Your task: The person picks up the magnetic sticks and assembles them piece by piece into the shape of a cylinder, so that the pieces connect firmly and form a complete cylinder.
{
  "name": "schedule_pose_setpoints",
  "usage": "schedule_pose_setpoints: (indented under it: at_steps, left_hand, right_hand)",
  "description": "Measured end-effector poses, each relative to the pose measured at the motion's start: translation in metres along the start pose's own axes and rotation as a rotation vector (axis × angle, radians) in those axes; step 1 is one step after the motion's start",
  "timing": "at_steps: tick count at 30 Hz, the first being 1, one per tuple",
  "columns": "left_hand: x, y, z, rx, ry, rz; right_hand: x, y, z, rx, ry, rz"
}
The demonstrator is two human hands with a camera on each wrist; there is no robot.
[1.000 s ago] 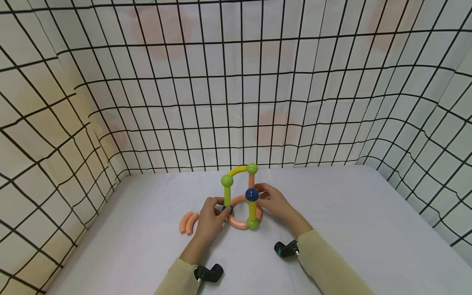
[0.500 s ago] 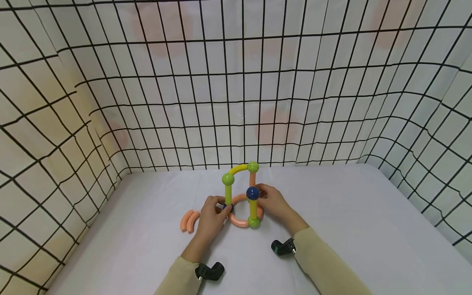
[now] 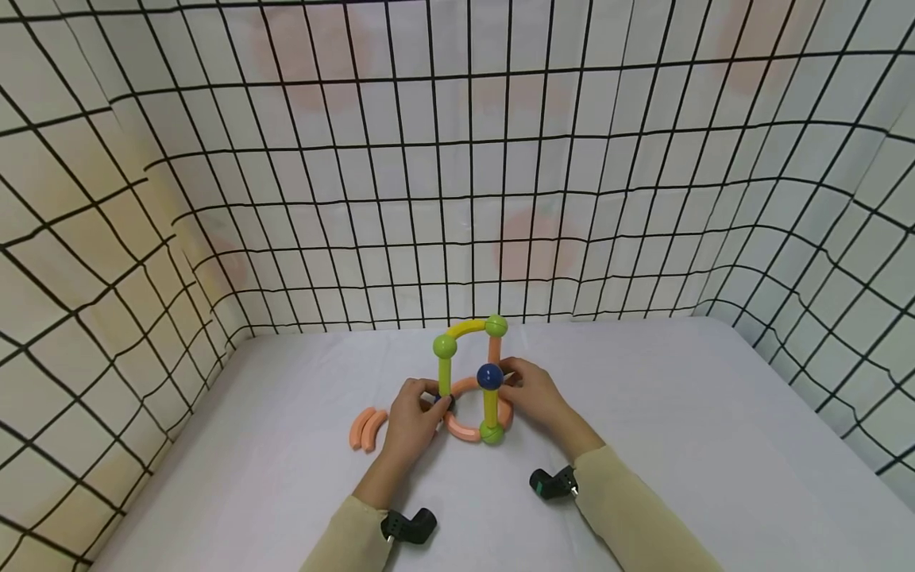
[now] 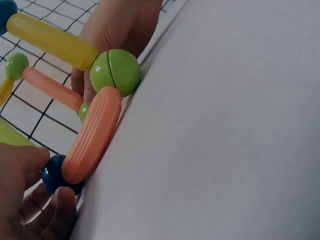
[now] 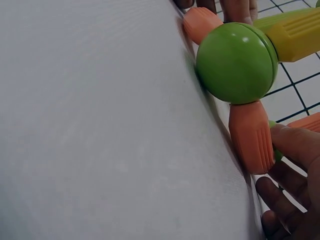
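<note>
A magnetic stick-and-ball frame stands on the white table, with a ring of curved orange sticks (image 3: 465, 433) at its base. My left hand (image 3: 413, 421) pinches the dark blue ball (image 4: 52, 175) at the ring's left between thumb and fingers. Above that ball rises a light green stick (image 3: 445, 377) topped by a green ball (image 3: 445, 346). My right hand (image 3: 536, 397) reaches behind the front yellow stick (image 3: 490, 409) and holds the rear lower green ball (image 5: 278, 150), partly hidden by a curved orange stick (image 5: 251, 137). A blue ball (image 3: 490, 376) caps the front yellow stick.
Two loose curved orange sticks (image 3: 368, 429) lie side by side left of my left hand. Black grid netting (image 3: 468, 199) over pale cloth rises behind the table (image 3: 643, 437) and along both sides. A yellow curved stick (image 3: 466, 327) bridges the two upper green balls.
The upper rear green ball and the orange upright shift slightly right, leaning away from the front blue ball. Both hands stay at nearly the same places on the frame.
</note>
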State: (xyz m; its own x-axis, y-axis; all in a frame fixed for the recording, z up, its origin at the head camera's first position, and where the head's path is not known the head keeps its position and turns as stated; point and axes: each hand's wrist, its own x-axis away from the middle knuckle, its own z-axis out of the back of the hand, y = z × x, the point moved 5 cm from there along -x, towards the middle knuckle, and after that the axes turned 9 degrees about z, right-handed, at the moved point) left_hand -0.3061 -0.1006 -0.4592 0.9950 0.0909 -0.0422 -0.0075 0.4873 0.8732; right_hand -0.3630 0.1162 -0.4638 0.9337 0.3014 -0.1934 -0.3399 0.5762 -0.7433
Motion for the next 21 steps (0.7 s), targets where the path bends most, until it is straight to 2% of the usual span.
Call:
schedule_pose_setpoints:
  at_steps: [5, 21]
  left_hand:
    - [-0.002, 0.003, -0.003, 0.013, -0.024, 0.003]
    - [-0.01, 0.017, -0.02, -0.025, -0.087, 0.006]
  right_hand:
    - [0.004, 0.003, 0.004, 0.017, 0.007, 0.001]
    - [0.024, 0.009, 0.024, 0.073, 0.054, -0.005]
